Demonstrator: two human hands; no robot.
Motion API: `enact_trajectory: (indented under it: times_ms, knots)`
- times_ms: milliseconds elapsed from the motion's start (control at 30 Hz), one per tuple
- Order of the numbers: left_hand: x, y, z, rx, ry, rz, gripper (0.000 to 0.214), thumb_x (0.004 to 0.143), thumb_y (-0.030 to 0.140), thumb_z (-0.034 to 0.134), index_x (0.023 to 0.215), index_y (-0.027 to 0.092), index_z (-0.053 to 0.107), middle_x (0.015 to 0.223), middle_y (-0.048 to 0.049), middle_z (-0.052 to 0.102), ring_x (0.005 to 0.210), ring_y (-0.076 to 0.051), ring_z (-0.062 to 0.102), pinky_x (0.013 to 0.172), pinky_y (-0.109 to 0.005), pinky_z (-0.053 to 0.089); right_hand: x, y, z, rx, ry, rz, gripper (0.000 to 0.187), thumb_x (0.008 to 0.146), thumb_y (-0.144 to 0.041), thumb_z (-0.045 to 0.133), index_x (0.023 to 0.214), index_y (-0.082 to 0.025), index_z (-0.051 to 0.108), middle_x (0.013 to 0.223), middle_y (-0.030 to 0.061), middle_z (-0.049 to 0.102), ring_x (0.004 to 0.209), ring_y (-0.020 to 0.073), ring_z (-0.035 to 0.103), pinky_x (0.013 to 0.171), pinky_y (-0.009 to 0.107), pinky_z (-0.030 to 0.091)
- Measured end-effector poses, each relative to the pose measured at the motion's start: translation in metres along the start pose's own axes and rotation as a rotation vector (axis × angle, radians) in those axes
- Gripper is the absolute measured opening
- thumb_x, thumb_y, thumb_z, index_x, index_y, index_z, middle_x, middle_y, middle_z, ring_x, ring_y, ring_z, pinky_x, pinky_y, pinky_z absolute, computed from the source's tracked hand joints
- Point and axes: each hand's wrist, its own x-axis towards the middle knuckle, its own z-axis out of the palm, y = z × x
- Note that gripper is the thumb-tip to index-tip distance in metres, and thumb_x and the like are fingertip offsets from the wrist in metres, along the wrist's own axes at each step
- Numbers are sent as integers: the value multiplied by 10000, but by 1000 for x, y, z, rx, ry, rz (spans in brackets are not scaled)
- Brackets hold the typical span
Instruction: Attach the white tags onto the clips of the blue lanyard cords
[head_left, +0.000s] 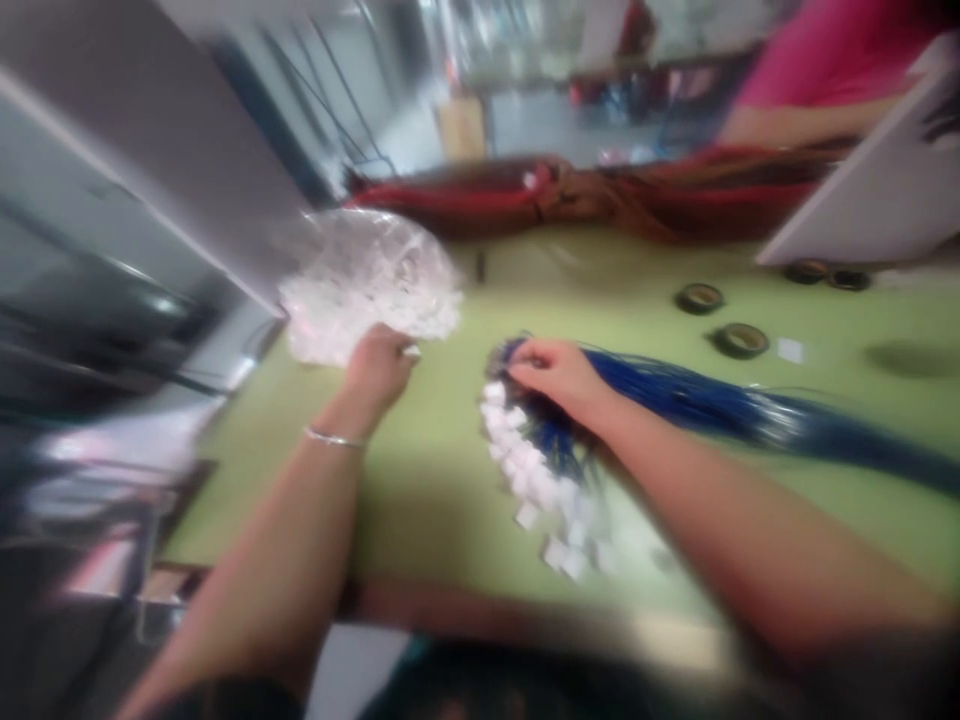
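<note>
Just in front of a clear plastic bag full of small white pieces [360, 285], my left hand [381, 365] is closed in a pinch. A small white piece [411, 351], probably a connector housing, pokes out from its fingertips. My right hand [555, 372] has its thumb and fingers closed at the left end of a bundle of blue wires [660, 393]; which wires it grips is blurred. Below that hand hangs a curved row of white connectors [525, 462] on the wire ends, resting on the green tabletop [427, 500].
Rolls of dark tape [741, 340] and a small white square [790, 350] lie at the right. Red and brown wire bundles [622, 200] run along the far edge. Across the table is a person in a pink top [825, 55]. A grey post [172, 130] stands at the left.
</note>
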Motion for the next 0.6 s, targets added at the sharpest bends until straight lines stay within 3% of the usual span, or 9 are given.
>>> enact_trajectory:
  times_ms: [100, 167, 333, 467, 600]
  knots:
    - [-6, 14, -3, -147, 92, -18, 194, 704, 208, 672, 875, 181, 762, 911, -114, 679, 915, -290, 596, 860, -413, 451, 1, -3, 3, -94, 54, -26, 53, 683, -215, 614, 676, -162, 614, 587, -20, 593, 559, 106, 530, 566, 239, 431]
    - [-14, 26, -2, -345, 91, -66, 225, 714, 245, 694, 919, 183, 762, 842, -87, 701, 828, -251, 619, 790, -375, 476, 1, -3, 4, -142, 63, -36, 40, 672, -194, 590, 657, -161, 608, 584, -20, 586, 557, 103, 512, 564, 236, 418]
    - [-36, 62, 10, -868, -190, -190, 315, 729, 343, 735, 995, 176, 758, 723, -55, 709, 602, -136, 588, 598, -278, 477, 0, -4, 5, -196, 55, -57, 63, 653, -179, 547, 651, -158, 607, 567, -24, 564, 545, 103, 481, 555, 236, 388]
    - [-44, 78, 22, -1169, -376, -220, 321, 707, 336, 771, 989, 183, 767, 848, -77, 743, 686, -125, 618, 691, -267, 498, 0, -5, 5, -210, 71, -86, 36, 633, -178, 551, 626, -165, 584, 564, -31, 540, 550, 101, 455, 543, 230, 359]
    - [-45, 80, 27, -1278, -424, -278, 304, 696, 305, 791, 971, 175, 772, 908, -94, 752, 738, -128, 640, 758, -271, 506, 1, -4, 5, -207, 69, -71, 22, 620, -177, 559, 600, -170, 565, 555, -36, 529, 546, 102, 450, 532, 230, 347]
